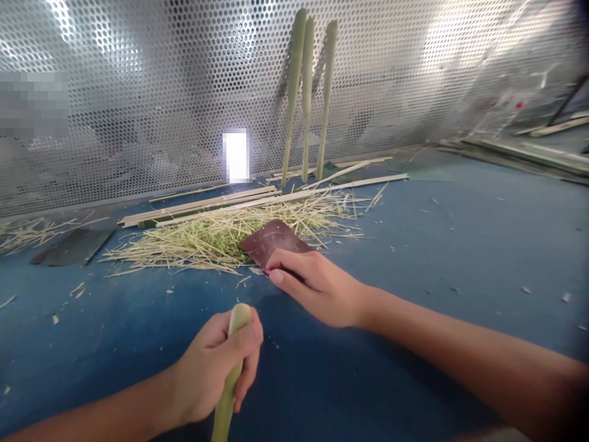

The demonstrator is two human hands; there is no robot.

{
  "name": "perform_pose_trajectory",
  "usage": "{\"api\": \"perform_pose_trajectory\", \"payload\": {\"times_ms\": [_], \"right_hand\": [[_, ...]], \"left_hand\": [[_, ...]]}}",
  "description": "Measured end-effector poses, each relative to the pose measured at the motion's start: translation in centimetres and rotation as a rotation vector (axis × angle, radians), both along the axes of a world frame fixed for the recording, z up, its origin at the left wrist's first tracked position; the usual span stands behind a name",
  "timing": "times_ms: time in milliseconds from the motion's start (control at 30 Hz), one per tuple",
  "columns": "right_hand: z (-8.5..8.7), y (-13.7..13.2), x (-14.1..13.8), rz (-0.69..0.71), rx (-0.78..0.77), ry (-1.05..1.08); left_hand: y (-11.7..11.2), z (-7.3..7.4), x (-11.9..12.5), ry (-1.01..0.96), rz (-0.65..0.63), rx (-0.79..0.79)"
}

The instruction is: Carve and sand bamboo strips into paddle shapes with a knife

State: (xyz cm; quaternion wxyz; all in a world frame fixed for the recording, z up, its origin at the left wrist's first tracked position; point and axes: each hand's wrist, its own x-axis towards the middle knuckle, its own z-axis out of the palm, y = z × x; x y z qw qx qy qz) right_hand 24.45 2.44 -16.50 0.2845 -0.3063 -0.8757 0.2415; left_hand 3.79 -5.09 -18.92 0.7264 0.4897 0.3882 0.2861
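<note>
My left hand [216,356] is closed around a green bamboo stick [225,405] with a rounded top end. The stick is tilted, and its lower end runs out of the picture at the bottom. Farther forward, my right hand [322,288] has its fingers pinched at the near edge of a dark reddish-brown sheet of sandpaper [276,236]. A small pink-purple spot shows at those fingertips, too small to name. The sheet lies slanted against a heap of pale bamboo shavings [197,242].
Three bamboo sticks [294,80] lean upright on a perforated metal screen [193,80]. Long bamboo strips [207,205] lie behind the shavings. Another dark sheet [76,245] rests at left on the blue table [437,258]. More strips [519,156] lie at far right.
</note>
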Motion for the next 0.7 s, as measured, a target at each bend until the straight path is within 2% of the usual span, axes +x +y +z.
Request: {"api": "perform_pose_trajectory", "payload": {"times_ms": [267, 333, 467, 700], "right_hand": [[0.2, -0.3, -0.3, -0.072, -0.063, -0.056], [0.5, -0.6, -0.4, -0.069, -0.095, -0.054], [1.3, -1.6, -0.9, -0.018, -0.195, -0.048], [1.3, -3.5, -2.3, 0.159, -0.277, -0.071]], "left_hand": [[0.1, 0.0, 0.2, -0.028, 0.012, -0.023], [-0.2, -0.2, 0.2, -0.015, 0.066, -0.006], [-1.0, -0.8, 0.0, 0.068, 0.211, 0.044], [-1.4, -0.7, 0.1, 0.085, 0.275, 0.104]]}}
